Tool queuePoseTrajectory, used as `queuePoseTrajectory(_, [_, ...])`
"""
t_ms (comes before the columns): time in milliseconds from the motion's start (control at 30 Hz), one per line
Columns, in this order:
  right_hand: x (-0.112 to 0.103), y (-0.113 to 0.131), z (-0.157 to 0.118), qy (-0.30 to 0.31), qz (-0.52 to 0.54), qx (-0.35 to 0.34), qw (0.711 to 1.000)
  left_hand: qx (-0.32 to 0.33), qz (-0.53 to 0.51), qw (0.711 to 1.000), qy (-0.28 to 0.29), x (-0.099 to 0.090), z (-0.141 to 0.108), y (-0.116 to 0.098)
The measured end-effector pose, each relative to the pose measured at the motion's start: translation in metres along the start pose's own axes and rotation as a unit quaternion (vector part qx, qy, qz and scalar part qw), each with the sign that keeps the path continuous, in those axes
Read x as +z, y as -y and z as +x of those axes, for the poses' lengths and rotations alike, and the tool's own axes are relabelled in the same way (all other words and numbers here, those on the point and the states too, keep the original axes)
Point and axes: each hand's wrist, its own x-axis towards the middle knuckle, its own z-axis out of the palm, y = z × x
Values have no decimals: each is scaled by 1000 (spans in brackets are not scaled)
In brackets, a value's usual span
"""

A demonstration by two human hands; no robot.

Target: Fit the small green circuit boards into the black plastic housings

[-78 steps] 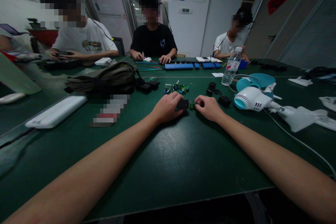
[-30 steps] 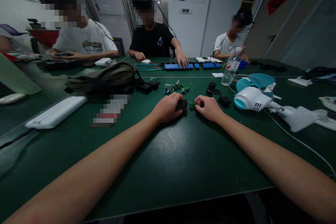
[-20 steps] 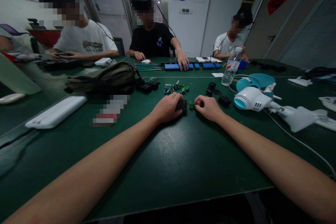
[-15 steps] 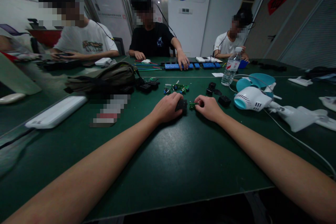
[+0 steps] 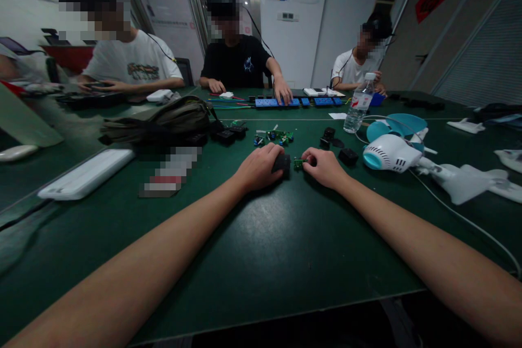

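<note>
Over the green table, my left hand (image 5: 260, 168) is closed around a small black plastic casing (image 5: 282, 163), which sticks out to the right of the fingers. Across a narrow gap, my right hand (image 5: 324, 167) pinches a small green circuit board (image 5: 299, 163) between thumb and fingertips. Board and casing are apart. Just beyond the hands lies a cluster of loose circuit boards (image 5: 274, 136) with blue and white parts. Several black casing pieces (image 5: 348, 156) rest to the right of my right hand, and more black casings (image 5: 228, 133) lie past my left hand.
A white and teal fan (image 5: 389, 153) lies on the right with its cable, near a water bottle (image 5: 359, 106). A white power bank-like block (image 5: 87, 174) and a dark bag (image 5: 163, 119) are at left. Three people sit opposite; one person's hand (image 5: 282, 91) touches blue modules (image 5: 267, 103).
Hardly anything differs. Both my hands keep their places and their hold on the casing and the board; the view has shifted very slightly.
</note>
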Motion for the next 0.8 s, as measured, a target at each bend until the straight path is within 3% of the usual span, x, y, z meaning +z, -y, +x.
queuePoseTrajectory(800, [0,-1,-1,-3,7,-7,1000,2,0,1000,1,0,-1,-1])
